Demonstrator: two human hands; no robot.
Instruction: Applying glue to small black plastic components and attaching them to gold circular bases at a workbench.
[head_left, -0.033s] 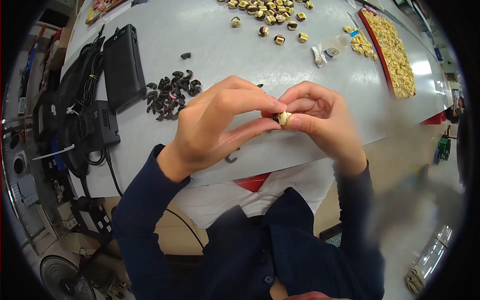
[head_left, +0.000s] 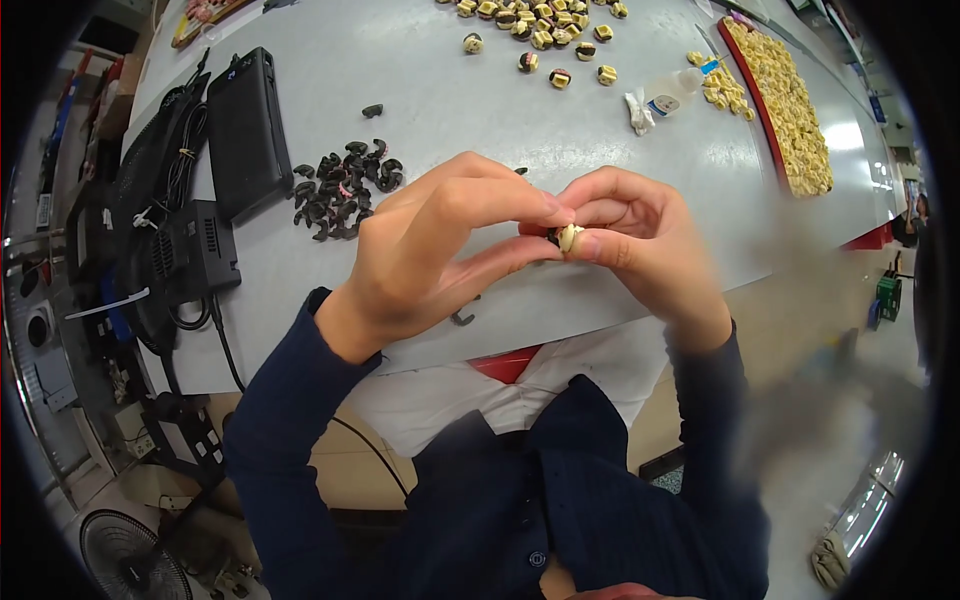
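Over the near part of the grey table, my two hands meet at a small cream-and-black piece (head_left: 569, 238). My left hand (head_left: 410, 245) pinches its dark side between thumb and index finger. On the cream side press the thumb and curled fingers of my right hand (head_left: 640, 230); the fingertips partly cover the piece. A loose pile of small black curved pieces (head_left: 335, 195) lies left of my left hand. One more black curved piece (head_left: 462, 318) rests below that hand. Farther off is a cluster of cream-and-black pieces (head_left: 545, 40), similar in colour to the held one.
A small clear bottle with a blue tip (head_left: 668, 97) lies beside crumpled white tissue (head_left: 638, 112). Loose cream pieces (head_left: 725, 95) sit near a red tray (head_left: 765, 125) full of them. At left are a black box (head_left: 245, 135), an adapter (head_left: 205, 250) and cables.
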